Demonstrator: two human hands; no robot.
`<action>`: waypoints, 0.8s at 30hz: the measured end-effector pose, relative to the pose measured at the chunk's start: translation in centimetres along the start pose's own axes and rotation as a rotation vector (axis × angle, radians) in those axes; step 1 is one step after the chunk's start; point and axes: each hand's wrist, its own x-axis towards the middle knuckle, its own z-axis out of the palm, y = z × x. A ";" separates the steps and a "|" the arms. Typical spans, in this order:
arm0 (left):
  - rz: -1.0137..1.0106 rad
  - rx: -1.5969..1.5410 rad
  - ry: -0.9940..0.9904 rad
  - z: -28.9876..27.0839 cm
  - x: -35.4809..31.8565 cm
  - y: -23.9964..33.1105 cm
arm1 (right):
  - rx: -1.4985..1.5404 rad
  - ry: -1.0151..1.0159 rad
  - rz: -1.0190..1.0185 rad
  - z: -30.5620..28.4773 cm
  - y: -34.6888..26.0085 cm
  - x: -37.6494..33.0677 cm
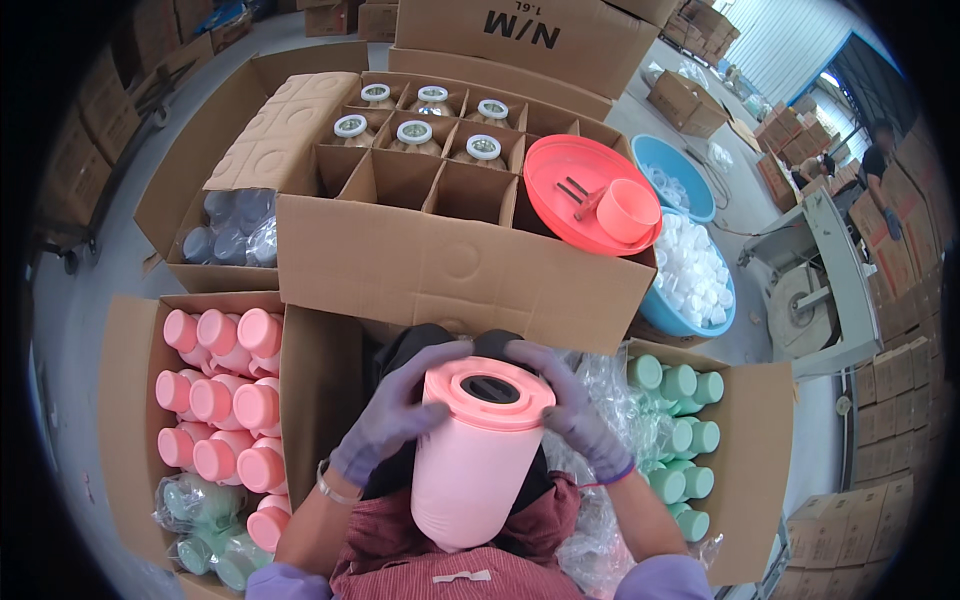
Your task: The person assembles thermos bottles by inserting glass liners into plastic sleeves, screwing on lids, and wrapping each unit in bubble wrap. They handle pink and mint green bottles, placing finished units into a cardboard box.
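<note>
Both of my hands, in purple-grey gloves, hold a pink vacuum flask over my lap. Its darker pink ring-shaped end, with a black disc in the middle, faces up. My left hand curves round the left side of that end, its thumb against the wall. From the right, my right hand grips the same rim, its fingers partly hidden behind it. Just beyond the flask stands a divided cardboard box with several round vessels topped by white rings; its front cells hold nothing visible.
Pink bottles fill a carton at left, with bagged green ones below. Green bottles stand in a right-hand carton beside clear plastic bags. A red basin rests on the box's corner; blue tubs hold white parts.
</note>
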 end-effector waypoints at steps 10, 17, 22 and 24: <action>0.197 -0.266 0.247 -2.4 -3.5 -1.4 | -0.347 -0.020 0.292 -4.5 -2.4 0.1; 0.044 -0.039 0.039 -1.5 -0.6 1.5 | -0.400 -0.270 0.023 0.9 -5.8 2.1; -0.067 -0.312 0.157 -2.2 -0.3 2.3 | 0.118 0.063 0.262 1.9 -5.4 1.6; -0.123 -0.212 -0.022 -2.2 0.4 2.1 | -0.054 -0.026 0.297 2.9 -6.4 2.1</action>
